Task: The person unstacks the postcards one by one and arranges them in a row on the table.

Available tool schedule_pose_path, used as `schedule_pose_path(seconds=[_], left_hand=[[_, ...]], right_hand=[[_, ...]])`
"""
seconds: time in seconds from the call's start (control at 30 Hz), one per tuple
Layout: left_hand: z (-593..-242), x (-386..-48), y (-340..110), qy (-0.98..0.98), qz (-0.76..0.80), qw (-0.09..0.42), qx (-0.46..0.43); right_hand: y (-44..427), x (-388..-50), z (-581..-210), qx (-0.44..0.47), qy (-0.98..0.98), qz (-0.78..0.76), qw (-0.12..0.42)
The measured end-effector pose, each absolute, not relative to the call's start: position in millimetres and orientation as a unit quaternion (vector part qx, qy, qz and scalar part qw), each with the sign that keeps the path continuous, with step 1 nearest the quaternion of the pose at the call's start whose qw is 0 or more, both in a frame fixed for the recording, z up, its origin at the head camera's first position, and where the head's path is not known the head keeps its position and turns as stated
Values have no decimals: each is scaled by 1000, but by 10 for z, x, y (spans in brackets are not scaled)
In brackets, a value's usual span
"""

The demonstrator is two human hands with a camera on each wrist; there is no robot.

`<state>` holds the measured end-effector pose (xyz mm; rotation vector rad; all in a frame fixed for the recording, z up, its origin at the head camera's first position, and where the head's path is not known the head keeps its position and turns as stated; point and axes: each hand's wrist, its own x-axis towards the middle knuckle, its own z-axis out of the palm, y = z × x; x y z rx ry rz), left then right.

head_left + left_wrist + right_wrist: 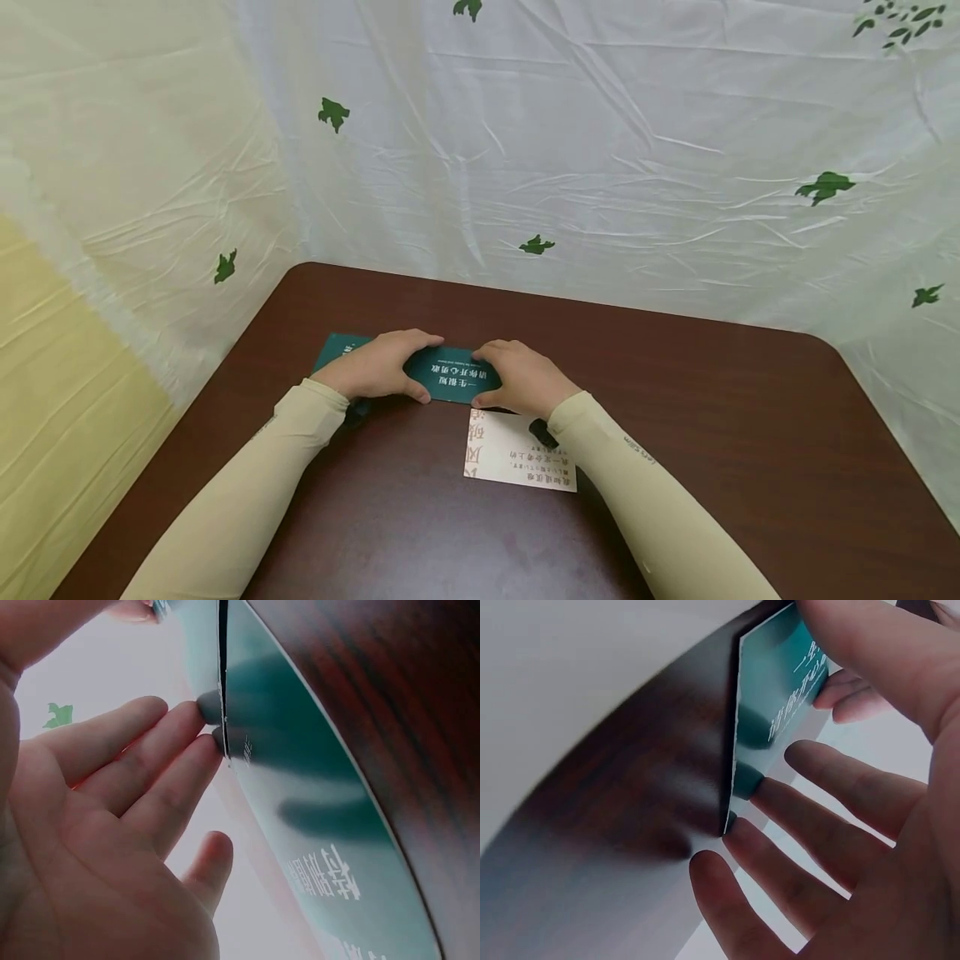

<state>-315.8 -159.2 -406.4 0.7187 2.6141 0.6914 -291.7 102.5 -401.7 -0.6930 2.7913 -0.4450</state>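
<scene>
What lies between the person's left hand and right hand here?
A teal card with white lettering lies between the left hand and the right hand; the head view shows this.

White, leaf-dotted curtain [600, 108] behind brown table [712, 433]

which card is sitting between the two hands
The middle teal card, with the left hand and right hand at its ends. The other teal card is partly hidden by the left hand; the cream card isn't teal.
</scene>
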Motion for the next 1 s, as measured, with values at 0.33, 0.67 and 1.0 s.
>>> schedule_pose_path(seconds=[0.33, 0.67, 1.0], left_hand=[[-4122, -3133, -1440, 925, 226, 162, 260], [-3970, -2763, -1131, 918, 189, 127, 326], [-3956, -2306, -876, 897, 145, 117, 401]], right_hand=[[1268, -2804, -4032, -222, 958, -156, 95], [1735, -2228, -3969, -205, 965, -153, 62], [1917, -1768, -4079, -219, 961, -162, 55]])
